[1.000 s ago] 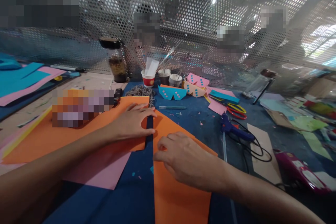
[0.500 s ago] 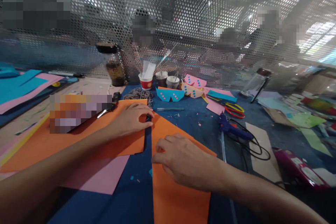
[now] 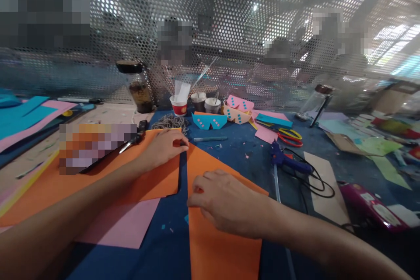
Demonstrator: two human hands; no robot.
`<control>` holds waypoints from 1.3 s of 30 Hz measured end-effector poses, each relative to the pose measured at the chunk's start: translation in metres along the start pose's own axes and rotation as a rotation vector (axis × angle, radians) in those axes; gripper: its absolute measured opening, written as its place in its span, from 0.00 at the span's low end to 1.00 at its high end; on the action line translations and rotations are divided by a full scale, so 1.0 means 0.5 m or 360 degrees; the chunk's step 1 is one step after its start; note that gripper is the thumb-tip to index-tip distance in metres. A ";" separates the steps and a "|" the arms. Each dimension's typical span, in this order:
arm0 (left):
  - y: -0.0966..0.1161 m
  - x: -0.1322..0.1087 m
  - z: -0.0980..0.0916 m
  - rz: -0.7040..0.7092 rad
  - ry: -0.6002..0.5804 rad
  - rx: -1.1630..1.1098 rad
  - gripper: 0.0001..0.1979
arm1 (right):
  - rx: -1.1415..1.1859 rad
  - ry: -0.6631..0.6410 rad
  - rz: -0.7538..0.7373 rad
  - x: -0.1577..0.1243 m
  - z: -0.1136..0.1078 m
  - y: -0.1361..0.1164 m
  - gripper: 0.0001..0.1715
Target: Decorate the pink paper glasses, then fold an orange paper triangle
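Observation:
My left hand rests on the far corner of a large orange paper sheet, its fingers curled against the sheet's right edge near a small dark object I cannot make out. My right hand presses down on a second orange sheet that tapers away from me, with fingers bent and thumb near the sheet's left edge. A narrow strip of blue table separates the two orange sheets. A pink sheet lies under the left orange sheet.
A blue glue gun with black cable lies right of my hands, scissors with red and yellow handles beyond. Paper cups, a dark jar, folded paper shapes and a pen stand before a perforated metal screen. People sit behind it.
My left hand has curled its fingers and drawn back slightly along the orange sheet's corner. My right hand has stayed on the tapered sheet. The view has shifted a little.

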State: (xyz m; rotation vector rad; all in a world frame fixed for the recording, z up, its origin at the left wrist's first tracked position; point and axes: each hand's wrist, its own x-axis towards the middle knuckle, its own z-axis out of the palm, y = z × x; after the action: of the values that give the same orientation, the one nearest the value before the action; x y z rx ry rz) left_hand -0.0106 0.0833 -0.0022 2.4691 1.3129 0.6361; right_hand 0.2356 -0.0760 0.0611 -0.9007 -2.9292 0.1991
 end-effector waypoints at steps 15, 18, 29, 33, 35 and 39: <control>-0.017 0.046 -0.008 -0.0172 -0.0102 -0.0168 0.11 | 0.0002 -0.0026 0.0025 0.000 -0.004 -0.002 0.09; -0.019 0.050 -0.008 -0.0235 -0.0111 -0.0186 0.11 | 0.0005 -0.0029 0.0025 0.000 0.000 -0.001 0.10; -0.031 0.079 0.002 -0.0414 -0.0222 -0.0046 0.15 | 0.0022 -0.0067 0.0017 0.004 -0.007 -0.001 0.10; -0.035 0.080 0.006 -0.0430 -0.0240 -0.0013 0.20 | 0.0026 -0.0039 0.0012 0.003 -0.002 0.000 0.11; -0.036 0.078 0.007 -0.0429 -0.0211 -0.0002 0.20 | 0.0026 -0.0040 0.0018 0.003 0.000 0.000 0.10; -0.031 0.072 0.008 -0.0405 -0.0114 0.0000 0.16 | 0.0036 -0.0028 0.0012 0.003 0.001 0.001 0.11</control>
State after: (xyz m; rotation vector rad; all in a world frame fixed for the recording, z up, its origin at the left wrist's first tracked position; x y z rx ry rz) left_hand -0.0018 0.1215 -0.0034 2.2495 1.5632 0.4804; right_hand 0.2347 -0.0748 0.0607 -0.9113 -2.9342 0.2411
